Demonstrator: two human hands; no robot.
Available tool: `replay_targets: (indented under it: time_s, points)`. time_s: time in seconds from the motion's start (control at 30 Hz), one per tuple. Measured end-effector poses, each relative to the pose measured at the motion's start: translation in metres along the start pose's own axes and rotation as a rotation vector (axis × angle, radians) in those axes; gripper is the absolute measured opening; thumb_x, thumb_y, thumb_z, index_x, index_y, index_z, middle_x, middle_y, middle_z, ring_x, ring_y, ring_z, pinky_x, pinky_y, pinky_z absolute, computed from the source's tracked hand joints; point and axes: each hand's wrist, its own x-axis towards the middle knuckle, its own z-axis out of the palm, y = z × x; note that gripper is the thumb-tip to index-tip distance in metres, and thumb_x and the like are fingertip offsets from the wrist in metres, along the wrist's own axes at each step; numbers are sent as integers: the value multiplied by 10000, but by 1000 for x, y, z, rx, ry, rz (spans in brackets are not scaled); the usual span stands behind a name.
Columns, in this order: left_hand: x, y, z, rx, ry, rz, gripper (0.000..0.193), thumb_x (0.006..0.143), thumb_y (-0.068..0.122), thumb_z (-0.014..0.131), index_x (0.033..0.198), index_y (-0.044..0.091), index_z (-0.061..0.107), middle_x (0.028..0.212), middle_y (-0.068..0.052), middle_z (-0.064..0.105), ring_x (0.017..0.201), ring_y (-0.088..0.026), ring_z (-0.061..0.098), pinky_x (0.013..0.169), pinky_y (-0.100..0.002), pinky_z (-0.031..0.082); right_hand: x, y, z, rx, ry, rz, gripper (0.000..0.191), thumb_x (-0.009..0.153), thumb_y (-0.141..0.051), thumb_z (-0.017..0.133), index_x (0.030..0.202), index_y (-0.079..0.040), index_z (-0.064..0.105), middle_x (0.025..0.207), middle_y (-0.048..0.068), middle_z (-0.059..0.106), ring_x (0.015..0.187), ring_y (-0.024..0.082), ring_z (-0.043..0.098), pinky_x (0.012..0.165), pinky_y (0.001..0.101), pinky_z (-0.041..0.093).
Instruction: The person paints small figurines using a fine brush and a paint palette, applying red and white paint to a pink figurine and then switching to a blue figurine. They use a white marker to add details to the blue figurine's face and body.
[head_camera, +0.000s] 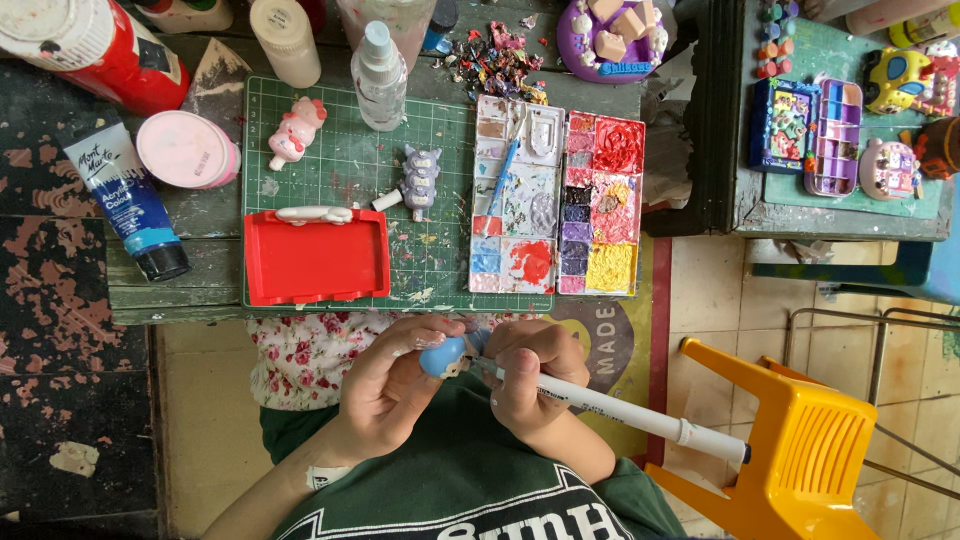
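The left hand cups a small blue figurine, fingers wrapped snugly round it; the right hand pinches a white pen, its tip seemingly touching the figurine, though knuckles hide the contact. Steady strokes need both wrists braced close together. Beyond the fingers on the bench lie a red tray and paint palette.
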Motion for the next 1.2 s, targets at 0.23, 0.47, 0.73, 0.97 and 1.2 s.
replay_targets:
  time_s: [0.23, 0.47, 0.73, 0.97, 1.2]
  points:
    - [0, -1, -1, 24, -5, 3, 383, 1049, -75, 554, 1414, 14, 480, 1468, -196, 489, 1447, -316, 518, 1177, -443, 527, 0, 0, 1, 18, 2, 20, 265, 1125, -194, 482, 920, -34, 433, 610, 97, 555, 450, 116, 473, 433, 285, 353]
    - [0, -1, 0, 16, 8, 16, 377, 1048, -80, 561, 1407, 9, 487, 1464, -200, 496, 1436, -312, 527, 1172, -438, 521, 1, 1, 1, 43, -8, -16, 264, 1120, -179, 495, 911, -27, 442, 592, 87, 530, 449, 131, 469, 430, 292, 354]
    - [0, 0, 0, 29, 7, 1, 361, 1047, -70, 568, 1392, 7, 496, 1461, -201, 502, 1429, -308, 531, 1162, -428, 524, -1, 2, 1, 56, 6, 15, 267, 1122, -188, 493, 912, -34, 434, 601, 80, 534, 453, 119, 476, 428, 285, 352]
    - [1, 1, 0, 23, 8, -4, 370, 1039, -70, 572, 1394, 2, 498, 1455, -199, 500, 1425, -305, 531, 1152, -422, 532, 0, -1, 0, 3, -8, 8, 268, 1119, -194, 494, 908, -36, 449, 608, 88, 553, 448, 119, 482, 424, 284, 356]
    - [0, 0, 0, 34, 5, 16, 390, 1032, -81, 567, 1407, 1, 495, 1460, -200, 496, 1431, -309, 527, 1186, -432, 498, -1, 0, 1, 20, 0, -2, 268, 1116, -188, 503, 900, -35, 458, 604, 76, 542, 449, 129, 482, 430, 288, 358]
